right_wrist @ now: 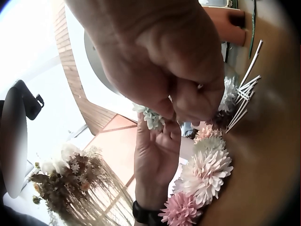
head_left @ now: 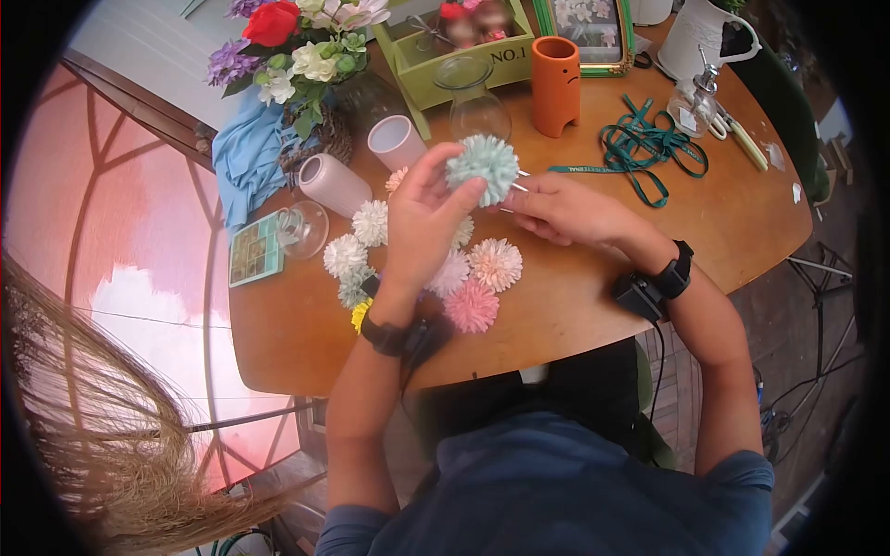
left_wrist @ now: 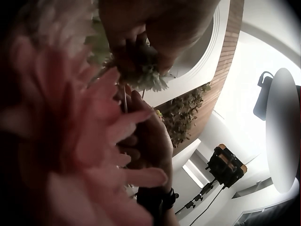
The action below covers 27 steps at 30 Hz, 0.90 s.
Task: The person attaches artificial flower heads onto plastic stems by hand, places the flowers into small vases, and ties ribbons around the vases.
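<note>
My left hand point(head_left: 419, 222) holds a pale mint-green artificial flower head point(head_left: 484, 170) between thumb and fingers, raised over the table. Beside it, my right hand point(head_left: 579, 211) pinches a thin white stick point(head_left: 520, 188) whose end points at the flower's right side. In the right wrist view the right hand's curled fingers meet the flower head point(right_wrist: 153, 119) close to the left palm. Under the hands lies a cluster of loose flower heads: a pink one point(head_left: 472, 306), a peach one point(head_left: 496, 264), a white one point(head_left: 371, 223) and a yellow one point(head_left: 360, 315).
Several white sticks point(right_wrist: 243, 96) lie on the table point(head_left: 593, 296). Two pale vases, one ribbed point(head_left: 334, 185), stand left, near a glass vase point(head_left: 479, 107). Behind are an orange pot point(head_left: 556, 88) and a green wooden box point(head_left: 417, 69). Green ribbon point(head_left: 649, 148) lies right, near scissors point(head_left: 742, 139).
</note>
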Available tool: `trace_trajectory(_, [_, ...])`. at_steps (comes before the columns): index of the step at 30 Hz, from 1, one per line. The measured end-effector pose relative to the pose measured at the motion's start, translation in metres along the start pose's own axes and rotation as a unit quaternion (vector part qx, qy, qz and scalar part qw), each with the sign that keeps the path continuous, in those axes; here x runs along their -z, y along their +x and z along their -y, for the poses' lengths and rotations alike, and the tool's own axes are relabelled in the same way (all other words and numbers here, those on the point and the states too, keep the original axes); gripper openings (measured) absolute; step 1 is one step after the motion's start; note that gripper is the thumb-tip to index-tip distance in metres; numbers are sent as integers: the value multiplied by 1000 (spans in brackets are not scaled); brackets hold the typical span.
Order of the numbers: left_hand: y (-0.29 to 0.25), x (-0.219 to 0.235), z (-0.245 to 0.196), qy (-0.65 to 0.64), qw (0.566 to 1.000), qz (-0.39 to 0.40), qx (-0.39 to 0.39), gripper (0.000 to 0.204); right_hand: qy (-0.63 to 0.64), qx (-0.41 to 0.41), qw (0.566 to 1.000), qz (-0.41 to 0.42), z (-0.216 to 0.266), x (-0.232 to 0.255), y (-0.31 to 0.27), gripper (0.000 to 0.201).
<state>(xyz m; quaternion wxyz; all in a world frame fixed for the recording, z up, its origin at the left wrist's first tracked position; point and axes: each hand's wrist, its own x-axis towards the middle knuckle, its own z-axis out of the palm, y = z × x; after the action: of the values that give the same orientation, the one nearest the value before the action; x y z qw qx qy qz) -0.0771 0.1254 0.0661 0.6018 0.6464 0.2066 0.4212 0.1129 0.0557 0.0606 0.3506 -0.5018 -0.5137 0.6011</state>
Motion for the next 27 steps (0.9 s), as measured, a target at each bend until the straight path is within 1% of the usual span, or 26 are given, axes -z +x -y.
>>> trace_trajectory(1, [0,-1,0,-17,1000,-3,-19,34,59,-10,998,4,-1,0,0,35])
trace_trajectory(2, [0,1,1,-17,1000,-4,-19,34,59,-10,998,5,0,0,0,35])
trace_trajectory(4, [4,8,5,-46,998,-25,-20,34,94,-3,995,-42,4,1,-1,36])
trace_trajectory(5, [4,11,6,-46,998,-25,-20,34,94,-3,995,-42,4,3,-1,36])
trace_trajectory(7, [5,15,8,69,997,-27,30,33,83,55,993,-71,5,8,-1,33])
trace_trajectory(8, [6,17,14,69,997,-27,30,33,83,56,992,-71,5,9,0,33])
trace_trajectory(9, [7,18,21,202,979,-3,-30,32,92,67,991,-77,3,10,2,31])
trace_trajectory(10, [9,18,23,330,940,20,-90,31,101,78,988,-84,3,10,3,28])
trace_trajectory(11, [10,20,24,331,939,20,-91,31,101,79,988,-84,3,9,3,28])
trace_trajectory(13, [11,23,24,424,890,75,-147,31,127,63,983,-117,4,7,3,26])
trace_trajectory(17, [15,14,18,461,874,83,-130,35,158,89,978,-109,1,14,6,23])
trace_trajectory(19, [17,5,15,542,811,129,-179,35,209,82,970,-90,6,14,0,19])
trace_trajectory(20, [17,1,16,544,810,128,-179,35,209,83,970,-88,4,16,0,19])
trace_trajectory(22, [21,-4,21,588,772,168,-176,33,232,93,967,-58,1,22,2,15])
trace_trajectory(23, [23,-5,29,589,771,167,-177,33,231,95,967,-57,2,22,1,15])
trace_trajectory(25, [26,-5,41,636,723,144,-228,29,256,85,961,-60,4,22,0,12])
trace_trajectory(26, [28,-4,44,636,722,144,-229,29,255,86,961,-60,5,22,-1,12])
trace_trajectory(27, [30,-3,46,650,712,151,-219,28,259,83,961,-59,5,23,-1,11])
